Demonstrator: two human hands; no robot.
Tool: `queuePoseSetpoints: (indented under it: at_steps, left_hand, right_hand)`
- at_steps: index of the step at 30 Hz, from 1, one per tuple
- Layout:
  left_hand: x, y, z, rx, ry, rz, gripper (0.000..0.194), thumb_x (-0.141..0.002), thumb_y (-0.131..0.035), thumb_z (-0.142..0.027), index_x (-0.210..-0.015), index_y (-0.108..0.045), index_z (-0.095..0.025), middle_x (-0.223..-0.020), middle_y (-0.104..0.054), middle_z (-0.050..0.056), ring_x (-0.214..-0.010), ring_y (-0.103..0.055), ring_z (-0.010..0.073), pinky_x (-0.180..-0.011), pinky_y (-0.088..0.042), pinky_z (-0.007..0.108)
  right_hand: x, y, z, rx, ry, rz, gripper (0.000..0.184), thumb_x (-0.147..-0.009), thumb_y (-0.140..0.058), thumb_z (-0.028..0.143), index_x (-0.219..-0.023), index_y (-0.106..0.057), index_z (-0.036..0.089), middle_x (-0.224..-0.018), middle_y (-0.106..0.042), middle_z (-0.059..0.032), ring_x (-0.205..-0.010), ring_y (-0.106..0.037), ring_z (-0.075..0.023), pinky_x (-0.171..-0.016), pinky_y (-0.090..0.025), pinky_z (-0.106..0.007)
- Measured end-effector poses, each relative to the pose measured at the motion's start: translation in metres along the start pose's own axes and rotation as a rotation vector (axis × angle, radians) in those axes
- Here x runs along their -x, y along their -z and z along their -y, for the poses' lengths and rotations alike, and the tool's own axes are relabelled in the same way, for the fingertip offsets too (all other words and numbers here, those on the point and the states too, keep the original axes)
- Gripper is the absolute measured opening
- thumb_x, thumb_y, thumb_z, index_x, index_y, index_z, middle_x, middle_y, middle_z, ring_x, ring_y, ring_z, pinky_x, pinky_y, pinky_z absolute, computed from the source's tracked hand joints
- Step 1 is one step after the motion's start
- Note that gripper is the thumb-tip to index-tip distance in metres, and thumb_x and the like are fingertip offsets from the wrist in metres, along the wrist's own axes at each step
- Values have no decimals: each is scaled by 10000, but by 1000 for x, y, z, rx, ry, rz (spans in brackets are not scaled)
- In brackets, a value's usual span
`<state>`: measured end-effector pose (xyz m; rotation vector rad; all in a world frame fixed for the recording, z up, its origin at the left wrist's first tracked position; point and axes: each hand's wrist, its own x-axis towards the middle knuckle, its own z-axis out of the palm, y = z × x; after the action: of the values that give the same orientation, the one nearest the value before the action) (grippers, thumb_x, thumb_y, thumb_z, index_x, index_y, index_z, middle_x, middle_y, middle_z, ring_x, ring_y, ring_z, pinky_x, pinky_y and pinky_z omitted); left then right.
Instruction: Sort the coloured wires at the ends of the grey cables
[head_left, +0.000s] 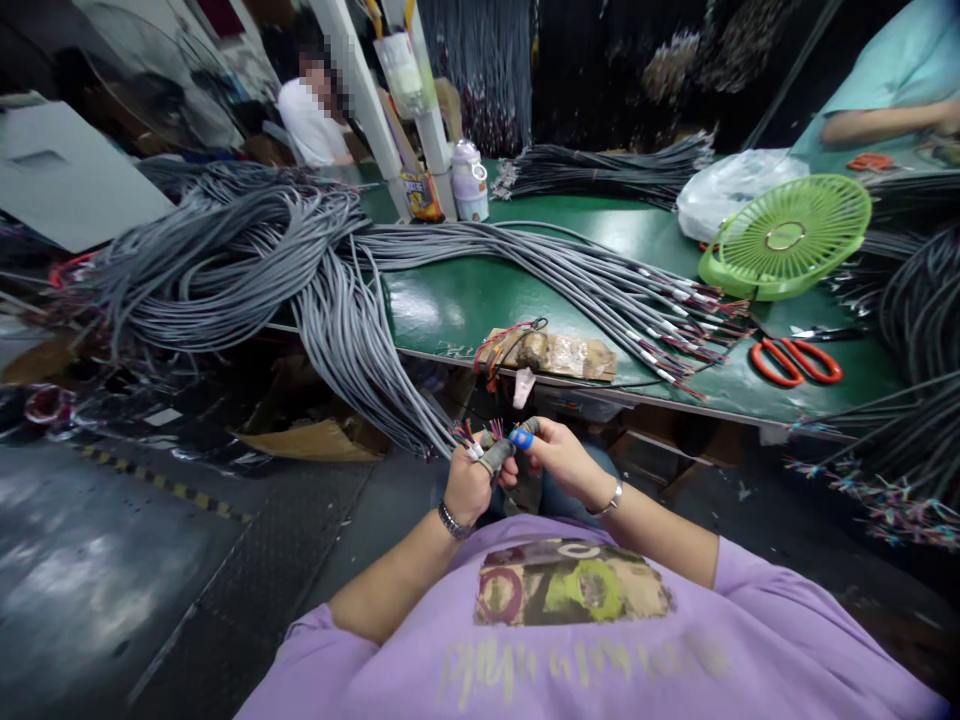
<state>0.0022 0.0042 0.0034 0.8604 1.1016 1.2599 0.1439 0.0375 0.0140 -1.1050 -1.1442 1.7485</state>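
Note:
My left hand [472, 482] is closed around the ends of several grey cables [390, 385], whose thin coloured wires [466, 436] fan out past the fingers. Dark wrapping covers some of its fingers. Close beside it, my right hand [559, 455] is closed, with a blue band on a finger and its fingertips at the wires; exactly what they pinch is too small to make out. The cables run up from my left hand to a large grey bundle [225, 260] on the green table [442, 315].
A taped cardboard block [562, 355] with wires sits at the table's edge. Orange-handled scissors [796, 362], a green fan [786, 235], a plastic bag [731, 185] and a bottle [469, 182] stand or lie farther off. Another person's arm [885, 123] is at the upper right.

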Motion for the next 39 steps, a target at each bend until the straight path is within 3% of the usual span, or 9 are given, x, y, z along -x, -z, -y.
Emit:
queuePoseSetpoints:
  at_steps: [9, 14, 17, 24, 30, 39]
  left_hand:
    - [1, 5, 5, -64, 62, 88, 250, -706, -713, -360, -669, -589, -146, -534, -641, 7, -410, -568, 102, -387, -426, 187]
    - [-2, -1, -4, 63, 14, -95, 231, -673, -725, -335, -673, -587, -151, -500, -611, -26, -377, -534, 84, -369, -411, 178]
    - [-2, -3, -8, 87, 3, -134, 232, -660, -729, -334, -677, -589, -150, -490, -600, -30, -367, -522, 79, -361, -397, 174]
    - [-1, -1, -2, 24, 14, -74, 259, -683, -714, -380, -698, -583, -157, -517, -626, -12, -414, -568, 102, -396, -425, 188]
    - [-2, 8, -4, -84, 77, 72, 265, -691, -712, -385, -694, -589, -149, -542, -644, 13, -413, -573, 113, -382, -417, 193]
    - [-3, -4, -2, 28, -29, -129, 254, -700, -703, -368, -673, -573, -152, -499, -605, -22, -376, -522, 83, -379, -401, 184]
  right_hand:
    - [-6, 0, -4, -2, 43, 37, 189, -658, -673, 316, -676, -557, 167, -543, -499, 54, -478, -427, -71, -474, -364, -211]
    - [-9, 1, -4, -140, 50, -75, 183, -660, -659, 309, -675, -528, 180, -502, -454, 75, -454, -389, -64, -480, -386, -212]
    - [-8, -1, -3, -189, -15, -43, 252, -672, -678, 371, -678, -511, 183, -512, -455, 73, -449, -384, -60, -468, -382, -211]
    - [-12, -9, 6, -68, 18, 90, 365, -630, -753, 463, -710, -560, 164, -535, -516, 49, -467, -426, -67, -464, -354, -208]
    - [-15, -5, 7, 28, 120, 105, 363, -613, -768, 461, -684, -595, 151, -585, -563, 22, -503, -453, -80, -483, -372, -222]
    - [-15, -8, -4, -87, 64, 24, 368, -628, -751, 477, -705, -598, 151, -535, -517, 40, -480, -415, -73, -486, -337, -228]
